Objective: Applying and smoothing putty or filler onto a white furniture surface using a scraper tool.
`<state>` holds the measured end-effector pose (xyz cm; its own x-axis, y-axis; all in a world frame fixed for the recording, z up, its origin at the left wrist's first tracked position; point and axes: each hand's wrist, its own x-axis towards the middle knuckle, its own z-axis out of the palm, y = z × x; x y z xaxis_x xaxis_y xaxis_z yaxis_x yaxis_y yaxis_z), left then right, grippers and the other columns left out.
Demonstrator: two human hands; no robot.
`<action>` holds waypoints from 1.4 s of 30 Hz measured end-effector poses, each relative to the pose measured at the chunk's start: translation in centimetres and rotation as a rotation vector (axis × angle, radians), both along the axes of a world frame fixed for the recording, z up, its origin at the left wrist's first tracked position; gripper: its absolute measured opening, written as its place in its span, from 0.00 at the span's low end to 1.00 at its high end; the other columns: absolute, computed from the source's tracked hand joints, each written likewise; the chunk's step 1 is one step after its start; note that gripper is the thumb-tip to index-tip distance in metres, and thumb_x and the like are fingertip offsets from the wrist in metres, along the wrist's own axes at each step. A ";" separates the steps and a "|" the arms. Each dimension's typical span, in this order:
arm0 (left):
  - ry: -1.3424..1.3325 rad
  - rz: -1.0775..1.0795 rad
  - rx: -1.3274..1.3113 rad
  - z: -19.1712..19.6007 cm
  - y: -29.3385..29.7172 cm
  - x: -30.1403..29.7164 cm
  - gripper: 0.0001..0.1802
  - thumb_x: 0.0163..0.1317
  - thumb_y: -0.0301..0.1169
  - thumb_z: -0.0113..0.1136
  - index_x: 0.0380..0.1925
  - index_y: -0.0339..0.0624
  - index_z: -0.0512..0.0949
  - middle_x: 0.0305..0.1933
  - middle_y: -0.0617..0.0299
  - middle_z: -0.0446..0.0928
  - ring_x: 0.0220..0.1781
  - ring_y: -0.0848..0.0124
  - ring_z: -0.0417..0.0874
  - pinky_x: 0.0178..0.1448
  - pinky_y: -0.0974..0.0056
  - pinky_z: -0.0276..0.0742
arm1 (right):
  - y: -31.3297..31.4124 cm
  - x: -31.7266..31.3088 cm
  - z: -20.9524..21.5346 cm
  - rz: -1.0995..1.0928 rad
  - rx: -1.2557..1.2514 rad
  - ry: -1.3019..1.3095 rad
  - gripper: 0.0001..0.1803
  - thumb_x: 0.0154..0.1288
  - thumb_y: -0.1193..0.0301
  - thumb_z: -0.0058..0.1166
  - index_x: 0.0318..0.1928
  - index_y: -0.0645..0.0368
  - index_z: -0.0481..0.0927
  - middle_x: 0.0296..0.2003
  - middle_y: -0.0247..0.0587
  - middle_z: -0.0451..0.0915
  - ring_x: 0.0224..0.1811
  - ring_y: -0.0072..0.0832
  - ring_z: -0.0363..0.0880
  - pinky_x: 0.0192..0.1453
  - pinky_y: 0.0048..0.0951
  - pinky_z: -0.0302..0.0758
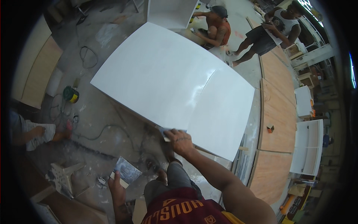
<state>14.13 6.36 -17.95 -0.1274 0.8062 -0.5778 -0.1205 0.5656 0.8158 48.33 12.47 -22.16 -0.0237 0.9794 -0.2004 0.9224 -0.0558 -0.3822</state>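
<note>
My right hand point(182, 142) is closed round a small sanding block point(164, 134), bluish grey on top with a pale side. It rests at the near edge of a large white panel point(164, 78), which lies flat before me. Most of the block is hidden under my fingers. Lower left and away from the panel, my left hand point(118, 186) grips a dusty blue-grey sheet point(128, 170) with a pale lower edge; it looks like sandpaper. My thumb lies over the sheet's edge.
Behind the panel one person point(218, 28) squats by a white cabinet point(167, 13); another point(276, 30) stands at the right. A third person's arm point(31, 134) shows at left. Wooden boards point(278, 112) lie on the right. A green can point(70, 94) and hoses point(100, 136) are on the floor.
</note>
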 end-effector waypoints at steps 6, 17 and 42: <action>0.232 -0.010 0.046 -1.9 -0.3 1.9 0.25 0.72 0.44 0.55 0.50 0.27 0.74 0.47 0.54 0.78 0.46 0.69 0.78 0.51 0.62 0.74 | 1.3 11.4 1.9 -0.078 -0.170 0.025 0.23 0.69 0.67 0.49 0.63 0.36 0.76 0.58 0.34 0.79 0.58 0.36 0.80 0.60 0.36 0.77; 0.111 0.246 -0.076 -3.6 0.6 10.0 0.22 0.76 0.44 0.49 0.50 0.31 0.73 0.48 0.57 0.76 0.46 0.70 0.77 0.51 0.64 0.76 | 23.8 41.7 -1.8 -0.332 0.251 -0.276 0.20 0.72 0.71 0.44 0.62 0.54 0.72 0.56 0.50 0.77 0.56 0.50 0.78 0.57 0.46 0.76; 0.446 0.067 -0.104 -2.3 2.1 13.4 0.22 0.74 0.42 0.51 0.48 0.27 0.73 0.47 0.52 0.75 0.48 0.64 0.78 0.51 0.57 0.74 | 29.8 45.4 -3.7 -0.534 -0.029 -0.165 0.22 0.64 0.62 0.46 0.57 0.54 0.78 0.50 0.57 0.82 0.55 0.51 0.81 0.59 0.49 0.75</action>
